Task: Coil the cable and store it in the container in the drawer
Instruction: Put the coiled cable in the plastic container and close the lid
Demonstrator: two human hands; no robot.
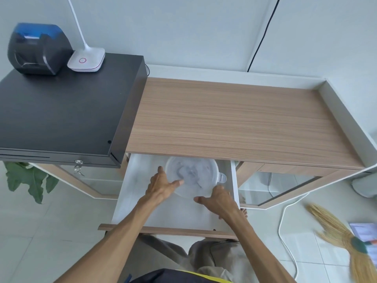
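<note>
Drawer [142,211] under the wooden desk [234,119] stands pulled out toward the person, white inside, wood front at the near edge. Round clear plastic container [193,174] with lid on sits at the far end of the drawer, partly tucked under the desk edge; a clip tab sticks out on its right side. Grey blurred shape shows through the lid, likely the coiled cable [188,173], detail too soft to confirm.

Left hand [161,185]: on the left side of the container, fingers spread, index finger lying on the lid, thumb pointing far. Not closed around anything; flat contact only.

Right hand [218,201]: at the near right rim of the container, fingers loosely curled, thumb pointing left along the near edge. Touching the rim; cannot tell if it grips.

Left part of desk: black cash box [61,115] with key in its front lock. On its far end a dark printer [36,48] with blue top and, just beside it, a white lamp base [86,60]. Floor at right: white cord [285,231], straw broom [346,240]
</note>
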